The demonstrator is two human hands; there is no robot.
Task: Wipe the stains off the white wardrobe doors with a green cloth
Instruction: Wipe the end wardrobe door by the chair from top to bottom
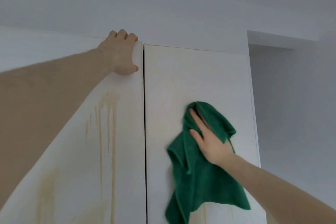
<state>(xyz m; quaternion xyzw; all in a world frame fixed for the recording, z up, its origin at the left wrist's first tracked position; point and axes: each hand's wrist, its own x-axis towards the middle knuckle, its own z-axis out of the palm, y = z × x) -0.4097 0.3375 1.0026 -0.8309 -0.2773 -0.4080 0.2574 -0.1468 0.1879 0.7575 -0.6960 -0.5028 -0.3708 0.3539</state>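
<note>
My left hand (pixel 121 54) is up at the top corner of the left door (pixel 76 132), its fingers curled over the top edge and the thumb lying on the door face just beside the dark gap (pixel 144 114) between the two doors. So this hand grips the door's upper edge.

My right hand (pixel 209 138) lies flat on the green cloth (pixel 196 183) and presses it against the right door (pixel 181 78), about halfway across the panel. The fingers are straight and point up and to the left; some of them are tucked under a fold of the cloth, so I cannot see all the tips. The cloth is bunched at the top around my fingers, and the rest hangs loose below my wrist, down the door face.

On the left door, yellowish-brown drip stains (pixel 109 123) run downward in thin streaks from a blotch below my left hand, and a wider, paler smear (pixel 48 192) sits lower, near my forearm. On the right door I see a faint yellowish mark (pixel 204 213) just under the hanging cloth, though it is too pale to be sure of its shape.

Above the wardrobe is a plain white wall (pixel 163 5).
</note>
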